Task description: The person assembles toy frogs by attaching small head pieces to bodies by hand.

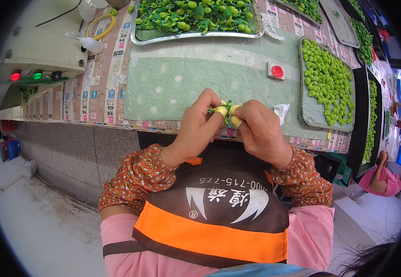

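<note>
Both my hands meet over the near edge of the table, above a pale green cloth (159, 78). My left hand (193, 129) pinches a small green leafy piece (228, 106), which looks like a bit of artificial plant. From the other side, my right hand (261, 131) closes its fingertips on the same piece. Yellow tape wraps several fingertips of both hands. The fingers hide most of the piece, so its full shape cannot be made out. A crumpled white tissue (281, 112) lies just right of my right hand.
Beyond the cloth stands a metal tray (198, 38) of leafy green pieces with round heads. At right, another tray (307, 111) holds round green pieces. A small red-topped square object (277, 71) sits between. At left are a machine (39, 46), a yellow ring (101, 26) and a white bottle (91, 45).
</note>
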Tool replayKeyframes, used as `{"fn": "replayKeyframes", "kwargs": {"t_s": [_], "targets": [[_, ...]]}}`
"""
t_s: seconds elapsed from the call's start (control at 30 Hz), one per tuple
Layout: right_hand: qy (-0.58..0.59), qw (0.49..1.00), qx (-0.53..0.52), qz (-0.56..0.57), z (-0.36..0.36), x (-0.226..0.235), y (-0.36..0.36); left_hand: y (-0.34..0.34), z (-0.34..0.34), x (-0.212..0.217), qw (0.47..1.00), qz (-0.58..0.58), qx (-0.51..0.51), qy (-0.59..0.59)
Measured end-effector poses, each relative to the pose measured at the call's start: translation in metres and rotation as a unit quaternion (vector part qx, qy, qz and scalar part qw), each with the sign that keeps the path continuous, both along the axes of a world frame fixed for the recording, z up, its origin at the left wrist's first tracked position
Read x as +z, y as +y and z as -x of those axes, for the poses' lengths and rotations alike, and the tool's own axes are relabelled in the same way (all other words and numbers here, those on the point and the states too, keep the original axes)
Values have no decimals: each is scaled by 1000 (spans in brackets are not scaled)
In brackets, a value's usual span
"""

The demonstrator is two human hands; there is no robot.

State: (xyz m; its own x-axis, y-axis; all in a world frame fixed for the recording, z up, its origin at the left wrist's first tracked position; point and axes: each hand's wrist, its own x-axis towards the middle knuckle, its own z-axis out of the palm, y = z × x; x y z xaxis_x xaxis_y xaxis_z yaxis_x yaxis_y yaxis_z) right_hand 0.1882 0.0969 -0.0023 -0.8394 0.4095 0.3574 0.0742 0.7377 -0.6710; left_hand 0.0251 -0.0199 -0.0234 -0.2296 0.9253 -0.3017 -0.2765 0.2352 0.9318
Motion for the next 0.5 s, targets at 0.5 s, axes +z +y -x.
{"fn": "replayKeyframes", "kwargs": {"t_s": [0.5], "targets": [[-68,851,-52,518,-17,18,0,-13,-7,-6,987,-110,-11,119]]}}
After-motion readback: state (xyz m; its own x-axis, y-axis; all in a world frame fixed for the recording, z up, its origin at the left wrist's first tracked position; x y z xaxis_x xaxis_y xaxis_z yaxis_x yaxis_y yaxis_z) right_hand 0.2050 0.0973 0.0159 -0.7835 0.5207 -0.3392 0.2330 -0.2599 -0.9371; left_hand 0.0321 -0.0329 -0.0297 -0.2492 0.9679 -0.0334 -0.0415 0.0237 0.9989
